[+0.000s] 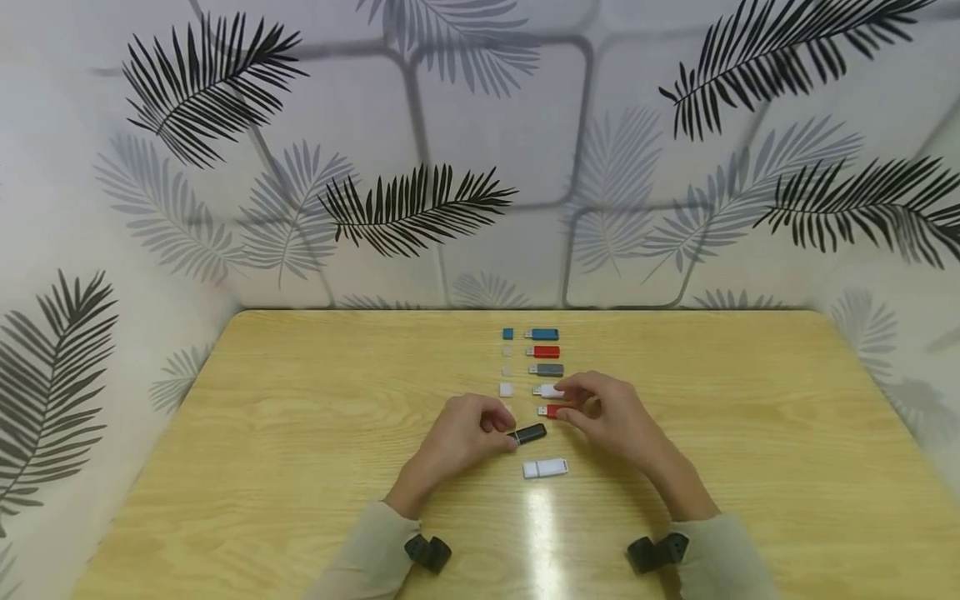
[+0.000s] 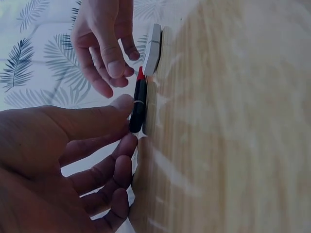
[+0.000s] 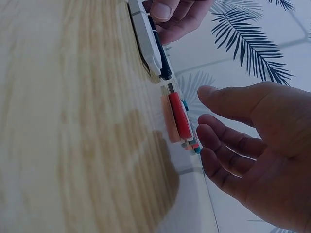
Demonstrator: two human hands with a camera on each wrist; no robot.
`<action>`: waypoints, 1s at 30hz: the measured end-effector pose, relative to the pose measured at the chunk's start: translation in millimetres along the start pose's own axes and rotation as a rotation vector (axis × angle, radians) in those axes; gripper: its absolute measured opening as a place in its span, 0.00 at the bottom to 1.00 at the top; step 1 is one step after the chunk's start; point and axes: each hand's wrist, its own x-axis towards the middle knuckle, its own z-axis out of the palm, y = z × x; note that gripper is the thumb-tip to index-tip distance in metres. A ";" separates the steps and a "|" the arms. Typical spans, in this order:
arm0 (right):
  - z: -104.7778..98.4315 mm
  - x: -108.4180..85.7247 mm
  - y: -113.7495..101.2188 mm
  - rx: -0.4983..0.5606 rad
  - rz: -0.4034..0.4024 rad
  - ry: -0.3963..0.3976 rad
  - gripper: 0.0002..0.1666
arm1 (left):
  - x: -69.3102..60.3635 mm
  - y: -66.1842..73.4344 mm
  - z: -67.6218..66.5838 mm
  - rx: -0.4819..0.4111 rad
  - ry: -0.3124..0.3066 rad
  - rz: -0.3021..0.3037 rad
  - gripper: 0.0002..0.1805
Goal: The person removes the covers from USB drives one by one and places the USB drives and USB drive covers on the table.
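The thumb of my left hand is at the left end of a black USB stick, its fingertips just beyond; whether they touch it is unclear. In the left wrist view its fingers stand apart, not closed round the black stick. My right hand hovers over the right ends of an uncapped red USB stick and an uncapped white one. A gap shows between its fingers and the red stick in the right wrist view. Nearer the front lies a capped white USB stick.
Further back lie more uncapped USB sticks: grey, red and blue. Left of them runs a column of caps, with a blue cap, clear ones and a white cap. A patterned wall backs the wooden table.
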 end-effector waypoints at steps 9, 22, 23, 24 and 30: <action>3.8 0.9 -7.5 0.012 -0.035 -0.011 0.16 | 0.4 4.3 6.0 0.143 0.011 -0.006 0.06; 9.3 2.8 -26.8 0.023 -0.117 -0.037 0.14 | 0.0 4.8 -1.6 0.054 0.040 0.013 0.05; 9.9 2.8 -27.7 0.025 -0.121 -0.043 0.15 | -0.1 5.1 -2.1 0.047 0.043 0.013 0.05; 10.5 2.7 -28.4 0.024 -0.124 -0.051 0.15 | -0.1 5.5 -2.5 0.038 0.046 0.011 0.05; 13.1 0.8 -30.7 -0.001 -0.123 -0.078 0.12 | -0.9 9.6 -4.8 0.020 0.076 0.020 0.05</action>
